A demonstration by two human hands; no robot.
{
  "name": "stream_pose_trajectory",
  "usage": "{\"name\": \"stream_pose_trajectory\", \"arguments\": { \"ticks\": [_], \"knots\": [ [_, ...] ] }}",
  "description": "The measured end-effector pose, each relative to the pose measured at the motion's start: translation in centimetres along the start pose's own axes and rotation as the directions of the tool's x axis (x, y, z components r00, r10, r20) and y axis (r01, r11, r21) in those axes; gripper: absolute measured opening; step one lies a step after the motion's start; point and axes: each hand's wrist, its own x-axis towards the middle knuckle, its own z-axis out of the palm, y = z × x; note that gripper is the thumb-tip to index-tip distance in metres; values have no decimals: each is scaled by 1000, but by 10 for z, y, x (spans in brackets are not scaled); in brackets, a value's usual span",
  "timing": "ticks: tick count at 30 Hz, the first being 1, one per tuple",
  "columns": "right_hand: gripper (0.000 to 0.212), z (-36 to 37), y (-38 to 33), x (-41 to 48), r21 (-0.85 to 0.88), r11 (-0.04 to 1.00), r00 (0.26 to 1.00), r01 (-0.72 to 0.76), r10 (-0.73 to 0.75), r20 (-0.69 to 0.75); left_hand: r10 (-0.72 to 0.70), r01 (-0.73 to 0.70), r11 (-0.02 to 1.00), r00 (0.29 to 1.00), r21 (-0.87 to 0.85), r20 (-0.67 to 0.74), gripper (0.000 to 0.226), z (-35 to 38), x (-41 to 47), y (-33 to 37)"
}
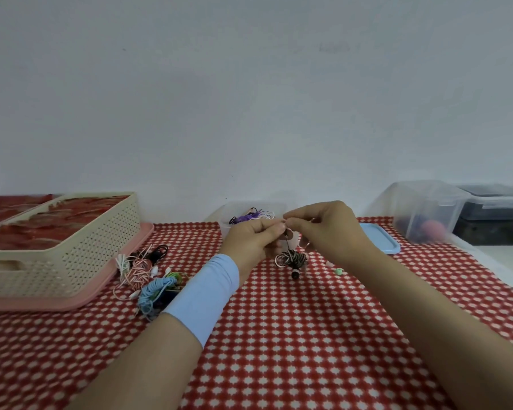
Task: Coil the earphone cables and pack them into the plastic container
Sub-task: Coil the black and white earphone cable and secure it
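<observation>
Both hands are up over the table, left hand (pixel 253 238) and right hand (pixel 323 229) each pinching the pink-and-black earphone cable (pixel 292 258), its coil dangling just below. I'd keep the wraps snug and tuck the end before dropping it into the plastic container (pixel 251 211) right behind.

Cream perforated plastic basket (pixel 71 253) on a pink tray (pixel 80 301) at left, red-and-white patterned tablecloth (pixel 293 344), clear plastic storage bin (pixel 424 208) far right
</observation>
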Motion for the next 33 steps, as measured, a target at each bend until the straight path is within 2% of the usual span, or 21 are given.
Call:
{"name": "stream_pose_trajectory", "arguments": {
  "ticks": [5,10,14,18,22,24,28,33],
  "knots": [
    [15,-7,0,1,-113,990,987,82,-65,147,-125,132,986,989,-103,77,17,-3,-2,2],
    [12,-11,0,2,-14,1000,986,8,-5,169,-155,167,980,982,-111,107,16,-5,-3,1],
    [18,-9,3,2,19,1000,989,13,-16,146,-131,140,984,987,-108,88,11,-5,-3,1],
    [12,-6,3,0,10,999,989,34,-35,146,-139,148,983,987,-112,82,12,-4,-4,-2],
    [14,-14,1,-2,225,961,959,-160,97,267,-145,162,979,980,-123,138,16,-5,-5,1],
    [19,-19,2,-3,254,945,936,-206,115,334,-142,163,980,975,-117,169,22,-6,-6,3],
    [22,-22,6,-3,308,913,912,-266,134,387,-120,143,986,968,-90,222,26,-6,-9,5],
    [34,-16,10,-2,390,884,917,-258,97,387,-89,112,991,964,-79,249,14,-3,-10,8]
  ]
}}
